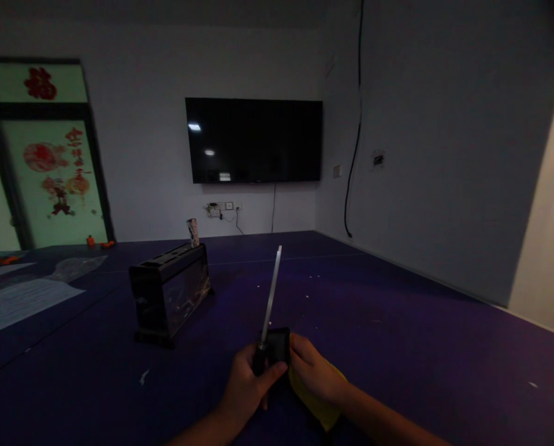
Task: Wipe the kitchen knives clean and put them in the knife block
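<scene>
My left hand (246, 387) is closed, its thumb across the near side of a small black box-shaped piece (277, 347). In the same hand stands a long, thin silver rod (271, 294) with a black handle-like lower end, leaning slightly right, its tip pointing up and away; whether it joins the black piece I cannot tell. My right hand (316, 368) is closed on a yellow cloth (312, 399), which hangs below the palm. Its fingertips touch the right edge of the black piece. To the left, a black case with shiny side panels (186, 297) stands upright on feet.
A small patterned object (193, 233) stands at the case's far end. Papers (26, 300) and clear plastic (77, 267) lie at the left on the dark purple surface (398, 347). White scraps (144, 376) are scattered about. A television (258, 142) hangs on the back wall.
</scene>
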Demonstrator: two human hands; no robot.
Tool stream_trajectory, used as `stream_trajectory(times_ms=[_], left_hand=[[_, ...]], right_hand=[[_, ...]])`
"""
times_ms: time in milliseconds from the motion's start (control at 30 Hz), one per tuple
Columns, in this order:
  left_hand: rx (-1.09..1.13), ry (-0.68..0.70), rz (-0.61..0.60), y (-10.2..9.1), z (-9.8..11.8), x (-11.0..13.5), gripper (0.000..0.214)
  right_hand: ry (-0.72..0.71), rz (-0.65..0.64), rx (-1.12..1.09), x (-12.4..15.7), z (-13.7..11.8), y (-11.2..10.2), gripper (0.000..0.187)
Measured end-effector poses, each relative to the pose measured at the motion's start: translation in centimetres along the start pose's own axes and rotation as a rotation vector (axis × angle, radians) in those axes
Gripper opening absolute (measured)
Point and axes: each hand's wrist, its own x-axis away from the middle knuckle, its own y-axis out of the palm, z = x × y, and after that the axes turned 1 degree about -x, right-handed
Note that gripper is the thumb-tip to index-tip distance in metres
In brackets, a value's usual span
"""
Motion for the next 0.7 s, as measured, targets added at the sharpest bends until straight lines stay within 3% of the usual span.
stream_trajectory(times_ms=[300, 700], left_hand=[[-0.054, 0.014, -0.093, -0.1, -0.4, 0.0, 0.041], [0.026, 0.026, 0.022, 0.0, 0.1, 0.2, 0.042]], right_hand=[[-0.027, -0.061, -0.036, 0.2, -1.3, 0.0, 0.036], [-0.088, -0.035, -0.049, 0.0, -1.4, 0.0, 0.034]])
